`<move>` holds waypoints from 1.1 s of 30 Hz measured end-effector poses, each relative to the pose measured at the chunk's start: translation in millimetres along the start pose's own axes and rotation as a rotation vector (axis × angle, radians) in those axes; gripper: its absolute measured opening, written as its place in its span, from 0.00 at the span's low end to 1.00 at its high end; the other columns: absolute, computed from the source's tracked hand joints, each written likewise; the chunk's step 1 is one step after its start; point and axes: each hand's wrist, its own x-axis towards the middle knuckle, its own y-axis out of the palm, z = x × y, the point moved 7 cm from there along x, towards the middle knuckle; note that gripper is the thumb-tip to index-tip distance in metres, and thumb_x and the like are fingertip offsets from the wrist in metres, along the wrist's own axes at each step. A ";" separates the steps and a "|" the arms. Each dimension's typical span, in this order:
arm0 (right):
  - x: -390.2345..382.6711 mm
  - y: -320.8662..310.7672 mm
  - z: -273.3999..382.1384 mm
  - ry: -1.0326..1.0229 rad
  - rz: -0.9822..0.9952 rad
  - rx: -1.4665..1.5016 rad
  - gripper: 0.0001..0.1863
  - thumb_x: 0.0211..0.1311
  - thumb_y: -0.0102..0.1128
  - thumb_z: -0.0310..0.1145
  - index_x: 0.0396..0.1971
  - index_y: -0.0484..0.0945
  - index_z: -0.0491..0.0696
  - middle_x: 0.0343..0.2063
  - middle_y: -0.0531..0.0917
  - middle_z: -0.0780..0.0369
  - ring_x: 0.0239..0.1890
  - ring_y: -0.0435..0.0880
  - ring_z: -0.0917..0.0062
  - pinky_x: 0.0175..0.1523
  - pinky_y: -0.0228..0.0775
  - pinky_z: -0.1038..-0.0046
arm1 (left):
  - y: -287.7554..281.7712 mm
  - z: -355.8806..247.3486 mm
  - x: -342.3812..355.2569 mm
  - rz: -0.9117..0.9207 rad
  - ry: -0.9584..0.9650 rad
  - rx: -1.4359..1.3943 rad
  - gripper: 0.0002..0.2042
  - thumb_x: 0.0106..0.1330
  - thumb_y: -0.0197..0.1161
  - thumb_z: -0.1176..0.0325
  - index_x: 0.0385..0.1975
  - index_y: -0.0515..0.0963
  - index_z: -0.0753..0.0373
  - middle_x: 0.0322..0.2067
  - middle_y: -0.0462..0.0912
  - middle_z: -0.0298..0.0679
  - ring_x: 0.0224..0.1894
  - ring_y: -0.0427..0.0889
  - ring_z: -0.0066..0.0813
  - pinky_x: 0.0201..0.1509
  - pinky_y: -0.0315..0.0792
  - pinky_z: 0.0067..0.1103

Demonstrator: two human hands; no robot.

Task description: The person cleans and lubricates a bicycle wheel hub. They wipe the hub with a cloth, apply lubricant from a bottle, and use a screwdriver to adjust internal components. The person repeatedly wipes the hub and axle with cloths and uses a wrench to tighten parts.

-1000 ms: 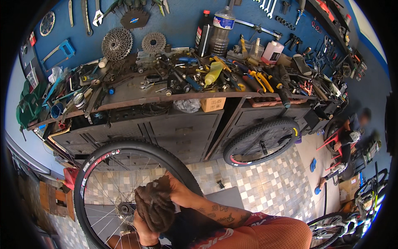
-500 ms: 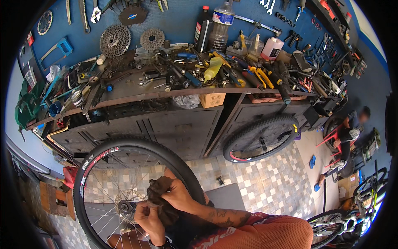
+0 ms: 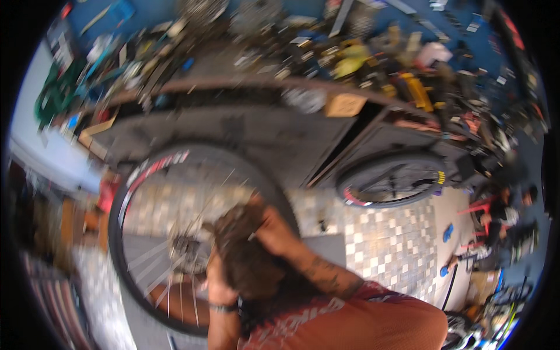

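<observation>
since the earlier frame your view has swung down and blurred, and the dark rag (image 3: 248, 256) now bunches nearer the wheel (image 3: 175, 233) hub. your left hand (image 3: 217, 286) closes on its lower end, your right hand (image 3: 271, 230) grips the top. keep it taut and clear of the spokes. a tan box (image 3: 344, 105) sits under the tabletop (image 3: 233, 84) edge; a yellow bottle (image 3: 350, 58) lies above.

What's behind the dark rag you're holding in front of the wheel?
Behind the dark rag, gripped by the left hand and right hand, stands the bicycle wheel. Its spokes and blurred hub show beside the rag; the rag hides the rim stretch behind it.
</observation>
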 end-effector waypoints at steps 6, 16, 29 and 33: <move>-2.8 18.7 46.9 -0.295 -0.149 -0.543 0.08 0.64 0.69 0.22 0.42 0.84 0.39 0.40 0.86 0.62 0.41 0.83 0.79 0.47 0.74 0.74 | 14.4 -28.3 -0.5 -0.117 0.389 0.534 0.07 0.67 0.70 0.81 0.42 0.81 0.68 0.40 0.87 0.35 0.40 0.84 0.17 0.44 0.78 0.17; -5.9 3.3 19.2 -0.112 -0.214 -0.221 0.09 0.70 0.65 0.24 0.48 0.84 0.40 0.35 0.86 0.64 0.35 0.85 0.82 0.40 0.76 0.77 | -1.1 -13.6 2.4 0.024 0.214 0.112 0.02 0.70 0.68 0.79 0.39 0.83 0.69 0.40 0.88 0.35 0.41 0.83 0.16 0.45 0.78 0.17; -1.2 11.8 86.9 -0.291 -0.074 -0.835 0.12 0.60 0.72 0.23 0.43 0.84 0.37 0.40 0.87 0.62 0.39 0.83 0.83 0.45 0.74 0.78 | 12.1 -58.4 -17.3 -0.190 0.552 0.850 0.09 0.62 0.76 0.79 0.37 0.82 0.70 0.33 0.88 0.38 0.34 0.85 0.21 0.39 0.77 0.20; 4.5 21.8 102.3 -0.219 0.002 -0.825 0.13 0.53 0.73 0.22 0.39 0.83 0.36 0.34 0.85 0.61 0.34 0.83 0.81 0.41 0.74 0.77 | 30.8 -79.0 -33.1 -0.179 0.821 1.229 0.09 0.58 0.76 0.78 0.35 0.84 0.70 0.31 0.86 0.47 0.31 0.86 0.39 0.36 0.78 0.26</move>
